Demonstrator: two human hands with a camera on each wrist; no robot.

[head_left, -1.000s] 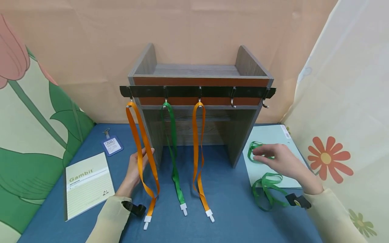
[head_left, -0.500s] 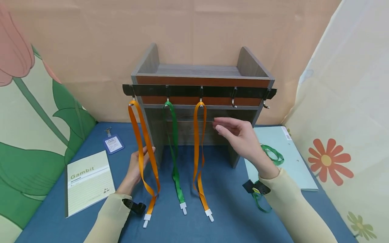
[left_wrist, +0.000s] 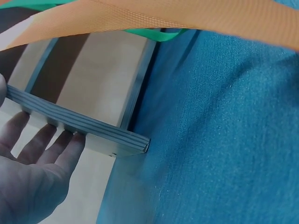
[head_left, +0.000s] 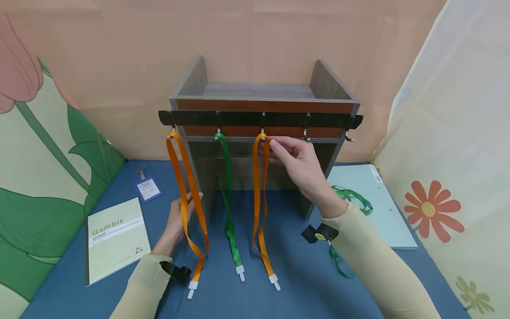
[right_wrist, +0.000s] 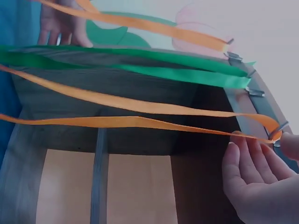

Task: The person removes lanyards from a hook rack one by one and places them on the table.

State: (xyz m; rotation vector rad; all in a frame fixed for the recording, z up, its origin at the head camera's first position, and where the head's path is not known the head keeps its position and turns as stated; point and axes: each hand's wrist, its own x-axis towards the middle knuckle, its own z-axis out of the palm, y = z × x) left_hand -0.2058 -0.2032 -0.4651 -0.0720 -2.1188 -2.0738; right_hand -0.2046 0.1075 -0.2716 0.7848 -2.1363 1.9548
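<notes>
In the head view, a grey wooden shelf unit (head_left: 263, 91) carries a black hook rail (head_left: 243, 118). Orange lanyard (head_left: 187, 177) and green lanyard (head_left: 228, 186) hang at left; a second orange lanyard (head_left: 256, 186) hangs from the middle hook. My right hand (head_left: 303, 166) pinches this middle lanyard near its loop, thumb and fingers about the strap beside the hook (right_wrist: 280, 129). Lower left, my left hand (head_left: 179, 219) grips the shelf's side panel; the left wrist view shows fingers (left_wrist: 42, 142) along one face and the thumb on the other.
Green lanyards (head_left: 356, 197) lie at right, one on a pale blue folder (head_left: 382, 212); another is partly behind the right forearm. A notepad (head_left: 117, 243) and a blue badge holder (head_left: 148, 189) lie at left on the blue cloth. Two right-hand hooks (head_left: 306, 134) bear nothing.
My right hand has moved left and up from the green lanyards at the right to the middle orange lanyard at its hook. My left hand has stayed on the shelf panel.
</notes>
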